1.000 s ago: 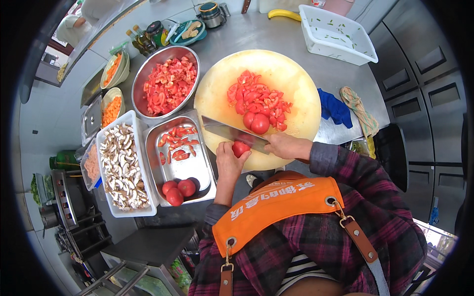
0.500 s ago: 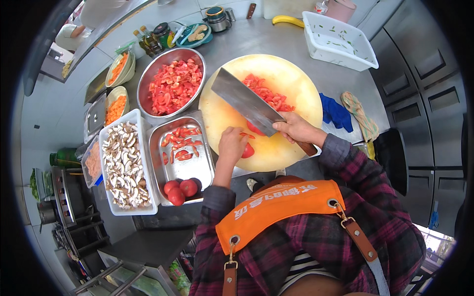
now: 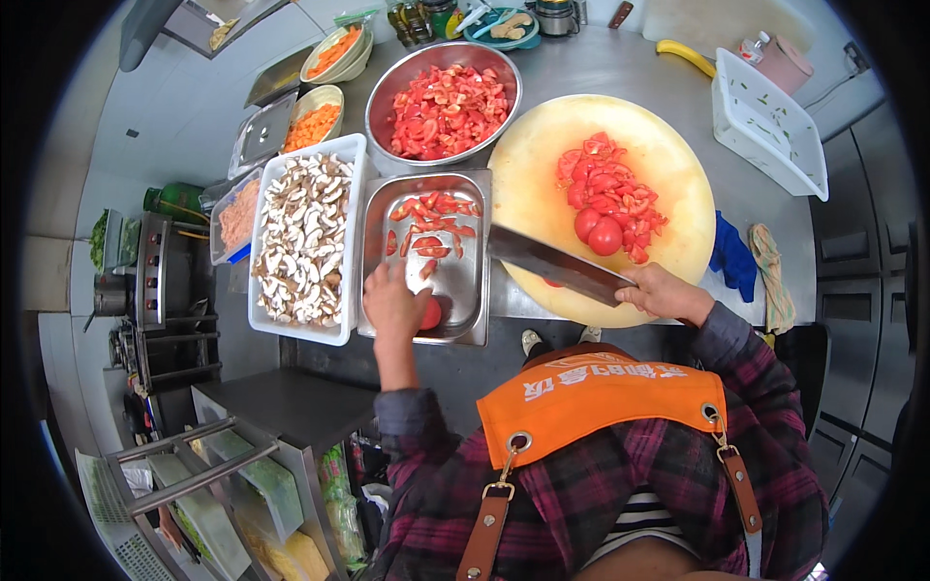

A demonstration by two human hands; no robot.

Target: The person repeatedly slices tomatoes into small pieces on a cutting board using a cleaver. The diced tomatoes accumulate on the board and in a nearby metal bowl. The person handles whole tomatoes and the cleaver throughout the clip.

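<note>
My right hand (image 3: pixel 663 292) grips a cleaver (image 3: pixel 557 263), its broad blade pointing left over the near part of a round yellowish cutting board (image 3: pixel 668 145). Beyond the blade lies a heap of cut tomato (image 3: pixel 610 184) with rounded tomato pieces (image 3: pixel 605 235) at its near side. A bit of red shows under the blade's near edge. My left hand (image 3: pixel 392 308), fingers apart, hovers over a steel tray (image 3: pixel 468 290). By its thumb is a round tomato (image 3: pixel 430 314), partly covered by the hand. Thin tomato strips (image 3: pixel 433 210) lie in the tray's far half.
A steel bowl (image 3: pixel 513 79) of chopped tomato stands behind the tray. Left of it are a white tub (image 3: pixel 360 160) of sliced mushrooms and bowls of diced carrot (image 3: pixel 312 126). Right of the board lie a blue cloth (image 3: pixel 733 257), a striped cloth (image 3: pixel 772 276) and a white bin (image 3: pixel 765 160).
My left hand has moved from the board to over the steel tray. The cleaver has come nearer and lies lower across the board, uncovering rounded tomato pieces. The whole view has shifted left.
</note>
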